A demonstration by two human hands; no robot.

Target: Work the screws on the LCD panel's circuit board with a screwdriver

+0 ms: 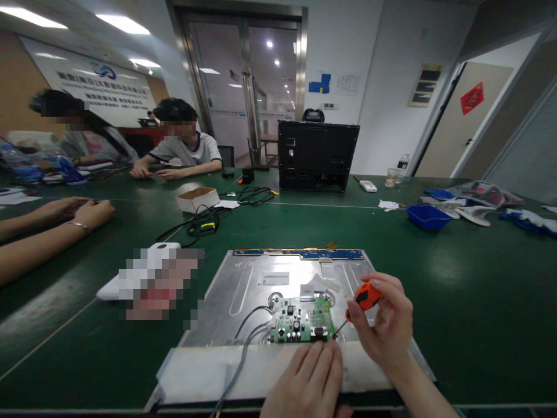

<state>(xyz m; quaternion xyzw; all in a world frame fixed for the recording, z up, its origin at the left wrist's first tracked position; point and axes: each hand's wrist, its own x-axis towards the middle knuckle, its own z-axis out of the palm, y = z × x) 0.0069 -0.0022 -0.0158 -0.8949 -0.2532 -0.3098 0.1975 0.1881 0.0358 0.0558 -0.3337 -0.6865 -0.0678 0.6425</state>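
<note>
My right hand (387,322) grips an orange and black screwdriver (366,296) by its handle. Its thin shaft slants down to the lower right corner of a green circuit board (300,319). That board sits on the metal back of a display panel (235,287) lying on the table. My left hand (308,374) rests with fingers stretched out together, tips at the board's front edge by a black connector (319,332). Dark and grey cables (250,342) run from the board's left side over a whitish strip (195,371). Whether the screwdriver tip sits in a screw is too small to tell.
A black monitor housing (317,157) stands at the far side of the green table (478,313). Cables (204,223), a small open box (198,199) and a blue tray (429,216) lie around. Another person's hands (87,212) are at the left; two people sit beyond.
</note>
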